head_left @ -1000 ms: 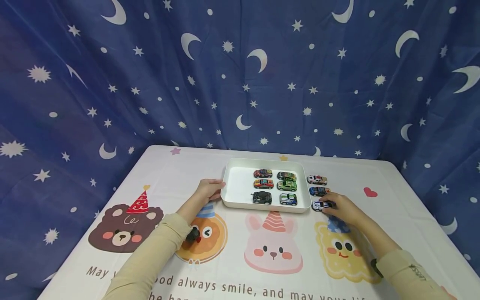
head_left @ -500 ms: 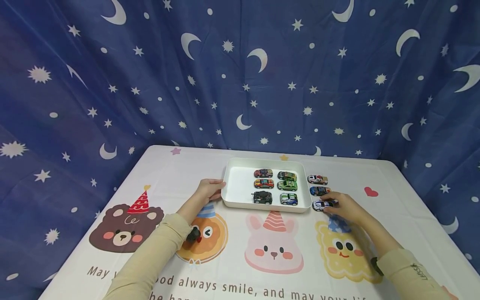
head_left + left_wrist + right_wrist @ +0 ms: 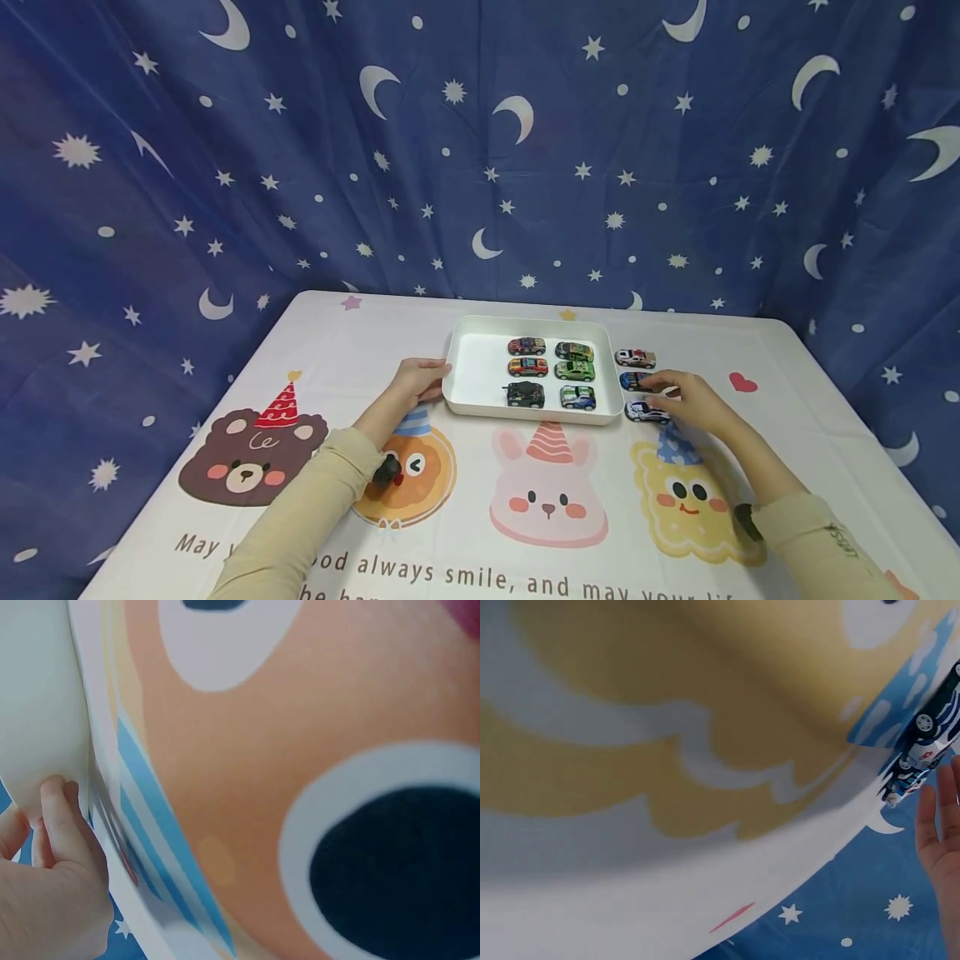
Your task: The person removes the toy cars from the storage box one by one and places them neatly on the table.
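Observation:
My left hand [image 3: 415, 380] pinches the left edge of a shallow white tray [image 3: 474, 371]; in the left wrist view the fingers [image 3: 58, 806] lie over its rim. Two columns of toy cars stand in the tray, among them a black tank-like vehicle [image 3: 525, 395] and a green car [image 3: 574, 371]. Right of the tray, three toy cars form a column: a white-and-tan one [image 3: 635, 358], a blue one [image 3: 630, 381] and a white-and-dark one [image 3: 642, 411]. My right hand [image 3: 693, 402] is beside the lower two, fingertips at the blue car's right end, which they hide, thumb by the white-and-dark car.
A white tablecloth [image 3: 450, 500] printed with cartoon animals and lettering covers the table. Behind the table's far edge hangs a blue curtain [image 3: 420, 242] with moons and stars. The left part of the tray shows bare floor.
My right hand has shifted slightly away from me, off the white-and-dark car and toward the blue one. The left hand and the tray have stayed in place.

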A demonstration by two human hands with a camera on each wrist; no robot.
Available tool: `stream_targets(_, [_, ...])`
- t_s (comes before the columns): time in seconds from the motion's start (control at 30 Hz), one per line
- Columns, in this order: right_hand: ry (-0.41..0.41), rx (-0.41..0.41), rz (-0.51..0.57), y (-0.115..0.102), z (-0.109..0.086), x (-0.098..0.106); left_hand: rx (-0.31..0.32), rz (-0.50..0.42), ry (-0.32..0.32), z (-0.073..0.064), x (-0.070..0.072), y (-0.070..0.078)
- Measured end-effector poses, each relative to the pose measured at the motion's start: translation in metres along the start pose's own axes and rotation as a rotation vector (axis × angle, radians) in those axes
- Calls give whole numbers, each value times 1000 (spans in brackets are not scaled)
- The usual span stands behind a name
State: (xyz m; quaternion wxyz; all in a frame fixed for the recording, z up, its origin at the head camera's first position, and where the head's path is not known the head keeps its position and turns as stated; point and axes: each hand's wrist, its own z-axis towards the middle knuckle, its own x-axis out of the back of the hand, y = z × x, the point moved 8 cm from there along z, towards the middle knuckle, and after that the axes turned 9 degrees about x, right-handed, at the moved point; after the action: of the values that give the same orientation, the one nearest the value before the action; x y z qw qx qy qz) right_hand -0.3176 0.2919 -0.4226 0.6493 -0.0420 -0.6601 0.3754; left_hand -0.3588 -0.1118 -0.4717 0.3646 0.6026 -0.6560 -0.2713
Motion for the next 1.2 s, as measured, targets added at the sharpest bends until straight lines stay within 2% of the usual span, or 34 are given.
stream_targets(0.27, [58,67,3,-14,7,2,8,0,-3,1,1,-1])
stream_targets(0.6, [151,114,54,-39,19,10,-7,6,-7,2,-2,2])
stream_targets(0.87, [149,125,88,-63,40,4,22,-24,7,0,4,0])
stream_targets(1.07, [138,152,104,-74,55,3,0,-33,6,-1,2,0])
stream_targets(1.2, [101,175,123,-80,64,1,-9,-32,13,0,-1,0])
